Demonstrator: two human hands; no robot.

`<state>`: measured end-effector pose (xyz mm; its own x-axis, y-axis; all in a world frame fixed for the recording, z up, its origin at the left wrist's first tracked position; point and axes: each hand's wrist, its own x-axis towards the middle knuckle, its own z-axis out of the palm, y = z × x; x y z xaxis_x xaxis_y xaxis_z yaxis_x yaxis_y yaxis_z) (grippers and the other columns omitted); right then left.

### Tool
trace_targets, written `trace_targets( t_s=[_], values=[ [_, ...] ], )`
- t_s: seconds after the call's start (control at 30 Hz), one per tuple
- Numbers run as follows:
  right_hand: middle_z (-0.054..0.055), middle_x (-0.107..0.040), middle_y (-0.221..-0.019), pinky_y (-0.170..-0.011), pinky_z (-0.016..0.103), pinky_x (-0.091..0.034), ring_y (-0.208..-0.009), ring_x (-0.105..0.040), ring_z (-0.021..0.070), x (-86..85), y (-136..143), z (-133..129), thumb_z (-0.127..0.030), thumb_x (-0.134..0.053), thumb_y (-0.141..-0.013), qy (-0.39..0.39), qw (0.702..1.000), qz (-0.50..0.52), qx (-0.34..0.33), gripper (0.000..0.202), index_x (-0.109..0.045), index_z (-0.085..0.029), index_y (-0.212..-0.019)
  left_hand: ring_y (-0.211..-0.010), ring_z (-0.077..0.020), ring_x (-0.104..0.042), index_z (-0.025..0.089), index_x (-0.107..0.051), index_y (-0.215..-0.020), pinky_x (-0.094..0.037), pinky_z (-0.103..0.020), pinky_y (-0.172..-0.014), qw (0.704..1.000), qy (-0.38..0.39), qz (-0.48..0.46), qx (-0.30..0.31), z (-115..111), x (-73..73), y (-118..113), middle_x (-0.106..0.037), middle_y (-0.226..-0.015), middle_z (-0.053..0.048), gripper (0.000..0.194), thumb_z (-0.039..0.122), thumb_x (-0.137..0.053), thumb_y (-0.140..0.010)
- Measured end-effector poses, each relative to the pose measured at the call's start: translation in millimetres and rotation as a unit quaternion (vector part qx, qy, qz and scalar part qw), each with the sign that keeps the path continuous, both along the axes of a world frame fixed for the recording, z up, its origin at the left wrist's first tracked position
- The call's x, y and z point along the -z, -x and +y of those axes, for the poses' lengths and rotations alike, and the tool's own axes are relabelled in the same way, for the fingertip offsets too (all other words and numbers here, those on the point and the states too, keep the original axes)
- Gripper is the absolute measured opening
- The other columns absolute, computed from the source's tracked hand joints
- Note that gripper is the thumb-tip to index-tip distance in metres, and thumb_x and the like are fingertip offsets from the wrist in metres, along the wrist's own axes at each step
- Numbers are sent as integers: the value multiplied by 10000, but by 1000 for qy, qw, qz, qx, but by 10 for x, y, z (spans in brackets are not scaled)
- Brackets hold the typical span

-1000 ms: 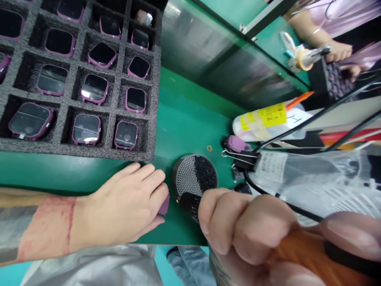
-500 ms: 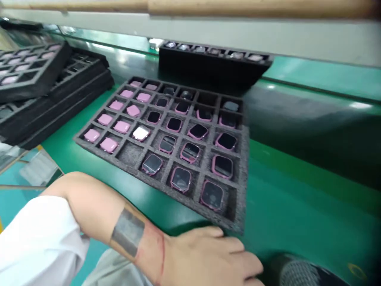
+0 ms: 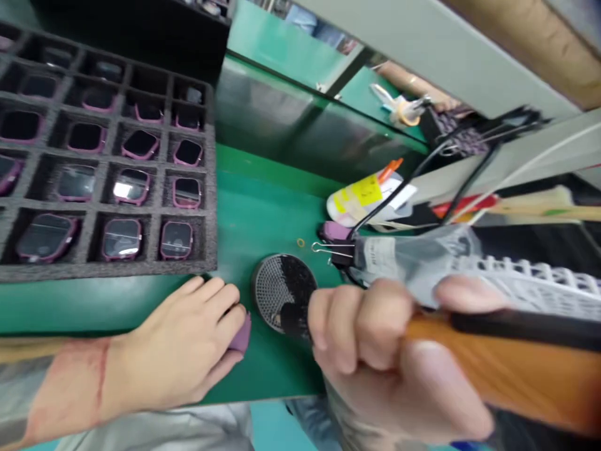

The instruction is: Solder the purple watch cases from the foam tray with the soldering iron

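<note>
Two bare hands are seen over the green counter [image 3: 263, 207], both occupied. A small purple piece [image 3: 241, 338] is held under the left hand [image 3: 183, 344], near the counter's near edge; fingers are curled down over it, thumb below, little opening. Most of the piece is covered, so its face and the exact grip can't be read.

An orange-brown handled tool [image 3: 516, 363] is gripped in the right hand [image 3: 375, 332], fingers wrapped closed around it. The rear end is blurred and cut off by the right side of the view. The dark nose is pointed left, over the near-right part of a round dish [image 3: 270, 291]; whether the dish is touched can't be told. The dish is set between the hands, its top part perforated grey, part filled with black bits too small to make out.

A grey foam tray [image 3: 212, 250] is laid left of the dish, its near edge close to the counter's near edge, left side cut off. Purple-framed watches [image 3: 176, 240] are held one per compartment in the nearer rows; the far rows are dim and partly shaded.

A small yellow ring [image 3: 301, 242] is lying beyond the dish. Toward the counter's right side, a white bottle [image 3: 361, 200] with a yellow label is seen, with another purple item [image 3: 335, 230] just beside it, partly hidden. A plastic bag [image 3: 413, 257] is overlapped by a binder clip [image 3: 342, 250]; bag contents unclear. Past the partition, a person's forearm [image 3: 417, 81] is partly blocked.
</note>
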<state>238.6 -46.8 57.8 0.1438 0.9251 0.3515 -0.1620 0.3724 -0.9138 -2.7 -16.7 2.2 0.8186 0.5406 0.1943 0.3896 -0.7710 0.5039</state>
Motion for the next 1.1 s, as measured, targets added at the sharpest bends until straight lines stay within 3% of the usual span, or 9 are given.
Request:
trace_targets(
  t_s=[0.1, 0.2, 0.4, 0.57, 0.77, 0.9, 1.0, 1.1],
  values=[
    [-114, -616, -770, -559, 324, -606, -515, -586, 96, 27, -87, 85, -275, -833, -1141, -14, 999, 43, 24, 258, -812, -391, -1371, -1093, -323, -671, 172, -791, -1424, -519, -504, -924, 1000, 14, -9, 24, -27, 1, 10, -777, -1342, -125, 313, 330, -727, -1162],
    [-117, -611, -769, -545, 312, -581, -520, -569, 94, 96, -86, 119, -277, -843, -1140, -12, 999, 29, 14, 230, -801, -400, -1329, -1119, -335, -673, 204, -797, -1425, -522, -504, -921, 999, 8, 10, 40, -15, -4, 16, -777, -1332, -113, 329, 383, -781, -1149],
    [-116, -631, -787, -549, 322, -569, -520, -565, 91, 180, -24, 133, -231, -814, -1148, -21, 1000, 11, 14, 311, -783, -396, -1410, -1153, -312, -683, 158, -763, -1513, -515, -494, -1012, 997, -28, -9, 67, -22, -8, 32, -800, -1363, -105, 386, 211, -698, -1136],
    [-121, -656, -818, -568, 330, -582, -530, -577, 96, 196, -37, 158, -233, -804, -1170, -11, 1000, 6, 8, 294, -757, -387, -1416, -1094, -325, -681, 151, -797, -1365, -483, -504, -911, 999, -42, -18, 25, -24, -30, 38, -814, -1273, -104, 250, 300, -697, -1191],
    [-130, -683, -822, -561, 320, -574, -522, -571, 92, 242, -2, 183, -230, -825, -1154, -11, 1000, 3, -3, 253, -741, -373, -1345, -968, -294, -642, 161, -824, -1236, -478, -481, -867, 999, -34, -19, 27, 17, -29, 29, -776, -1097, -64, 144, 250, -733, -1168],
    [-118, -665, -811, -543, 309, -528, -529, -571, 93, 165, -22, 157, -219, -816, -1159, -10, 1000, 0, -4, 241, -759, -368, -1340, -986, -286, -646, 155, -830, -1259, -504, -474, -889, 999, -16, -27, 25, 35, -22, 17, -760, -1102, -59, 163, 214, -701, -1180],
    [-111, -567, -751, -549, 340, -562, -520, -544, 115, 16, -119, 69, -280, -822, -1167, 7, 1000, -11, 5, 199, -780, -378, -1335, -989, -287, -631, 162, -839, -1232, -509, -467, -870, 999, 6, -35, 22, 47, -24, 14, -746, -1105, -60, 150, 210, -707, -1178],
    [-85, -543, -759, -598, 416, -635, -579, -604, 177, -103, -230, -58, -384, -975, -1050, 71, 995, -73, 6, 330, -755, -446, -1288, -978, -282, -607, 166, -847, -1182, -499, -455, -849, 999, 19, -43, 21, 55, -34, 15, -732, -1088, -56, 107, 218, -760, -1148]
  ],
)
